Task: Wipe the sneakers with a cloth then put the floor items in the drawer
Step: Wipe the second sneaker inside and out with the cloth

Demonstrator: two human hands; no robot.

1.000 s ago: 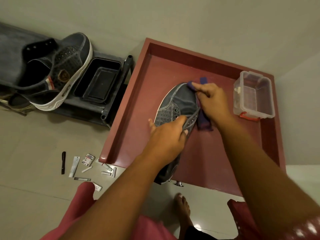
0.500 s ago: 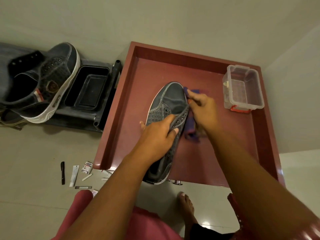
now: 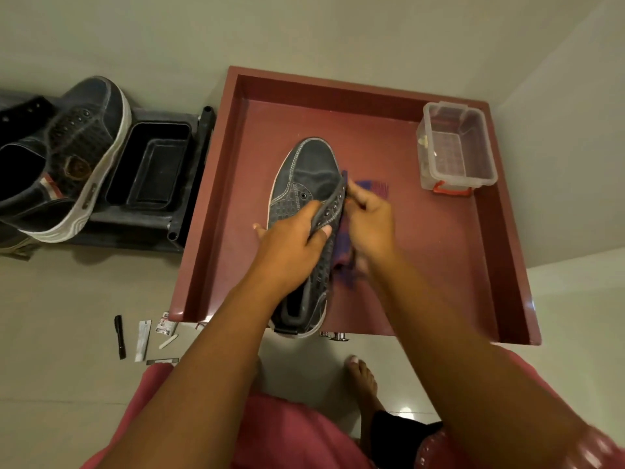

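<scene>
Grey denim-like fabric covers the low-top sneaker (image 3: pixel 306 198) that lies lengthwise in the open maroon wooden drawer (image 3: pixel 439 265), toe toward the drawer's back wall and heel jutting over the front edge. The left hand (image 3: pixel 291 242) grips the shoe's eyelet flap, thumb and fingers curled round the upper to steady it. The right hand (image 3: pixel 368 214) pinches a purple cloth (image 3: pixel 375 187) bunched against the shoe's right side; it is blurred, so the exact finger placement is hard to tell.

By my reading the wiping step is under way on this shoe. The next move calls for working the cloth along the side and toe while the left hand keeps the shoe from sliding. A second grey sneaker with a white sole (image 3: pixel 77 157) rests on a dark rack (image 3: pixel 152 170) to the left, seemingly awaiting its turn.

A clear plastic box with a red latch (image 3: pixel 456 147) sits in the drawer's far right corner, well apart from the hands. Bare drawer floor lies on both sides of the shoe. Small floor items, among them a black pen (image 3: pixel 119 336) and a white sachet (image 3: pixel 143 340), lie just beside the drawer's front left corner.
</scene>
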